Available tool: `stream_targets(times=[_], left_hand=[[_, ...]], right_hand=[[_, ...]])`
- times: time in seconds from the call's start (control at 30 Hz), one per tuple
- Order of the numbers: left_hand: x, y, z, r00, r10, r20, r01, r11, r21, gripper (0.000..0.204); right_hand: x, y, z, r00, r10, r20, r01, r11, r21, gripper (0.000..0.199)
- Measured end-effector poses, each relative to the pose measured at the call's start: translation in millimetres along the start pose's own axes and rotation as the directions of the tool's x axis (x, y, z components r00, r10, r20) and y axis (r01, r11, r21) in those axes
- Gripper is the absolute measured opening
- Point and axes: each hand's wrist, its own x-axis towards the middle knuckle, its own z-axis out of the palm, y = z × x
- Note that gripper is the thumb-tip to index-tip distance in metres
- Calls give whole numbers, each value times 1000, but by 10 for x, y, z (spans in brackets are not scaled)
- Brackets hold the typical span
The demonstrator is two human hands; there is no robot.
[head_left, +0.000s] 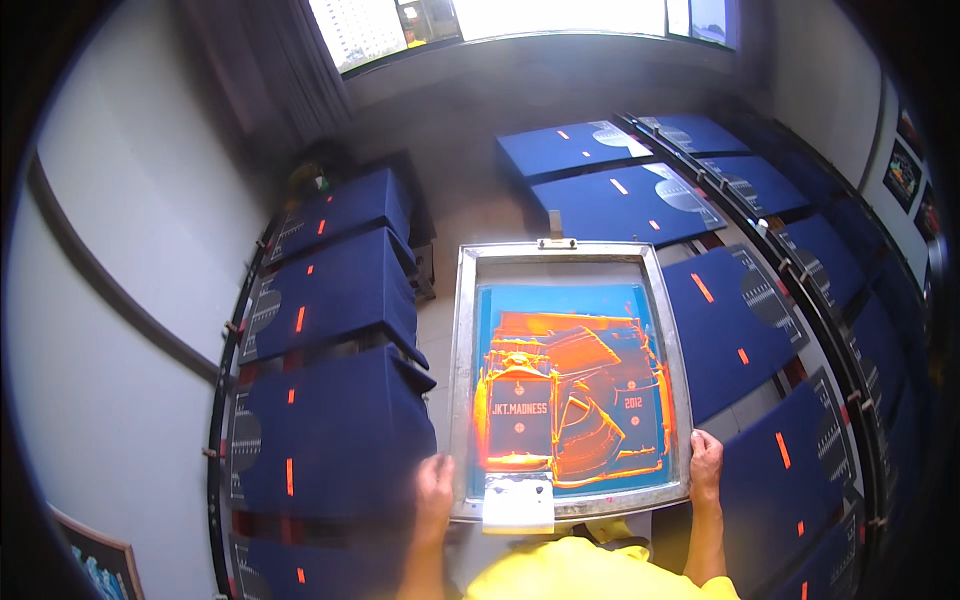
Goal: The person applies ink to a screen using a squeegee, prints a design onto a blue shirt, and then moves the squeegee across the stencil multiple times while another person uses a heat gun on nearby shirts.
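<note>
Left hand (435,488) and right hand (706,462) are both closed on the metal frame (671,345) — one at each side rail, near the lower corners. The frame is held upright in the view, in front of the body, over the aisle between two rows of fabric; its exact height cannot be told. Across its blue mesh (590,300), thick orange ink (585,350) is smeared, densest around the middle and along the edges of the design. A small clamp (556,243) is fixed at the middle of the far rail, and a white block (518,503) is attached at the near rail, left of centre.

To the left, dark blue panels (330,430) are laid in a row beside a black rail (213,480); to the right, matching pieces (725,360) are laid along another rail (740,205). Short orange strips are seen on them. Farther off, a window (560,18) and a curtain (265,70) are seen.

The step in hand is judged to be carrying the inked frame between panels. For the next move, a level grip seems called for — with the wet mesh held clear until its edges are lined up.
</note>
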Motion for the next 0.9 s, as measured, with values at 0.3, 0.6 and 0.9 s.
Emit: stream_targets(times=[0.3,0.6,0.9], left_hand=[[1878,485,442,998,-54,22,55,998,-8,38],[3390,563,932,998,-67,-10,67,998,-7,35],[4309,1305,1353,998,-22,65,15,994,108,41]], right_hand=[[1542,-570,1044,997,53,53,-57,996,72,28],[2841,-873,1925,999,26,46,-28,999,45,28],[3525,-1091,2103,996,87,5,-87,986,140,26]])
